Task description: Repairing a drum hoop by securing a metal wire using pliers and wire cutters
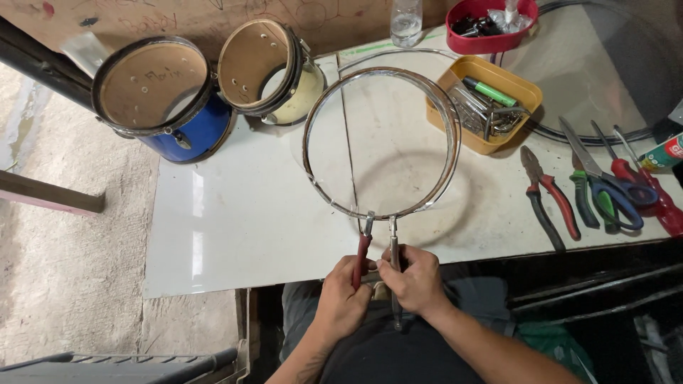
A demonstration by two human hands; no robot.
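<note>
Two tools grip the shiny round metal hoop (381, 142) we hold upright over the smooth white table (235, 213): our left hand (343, 295) is closed around red-handled pliers (363, 250), our right hand (413, 279) around a grey metal tool (393, 245). Nearby, a yellow plastic tray (491, 99) holds metal rods and a green marker (491, 92).

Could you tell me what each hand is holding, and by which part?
Left hand grips red-handled pliers, right hand a grey-handled tool, both by their handles.
</note>
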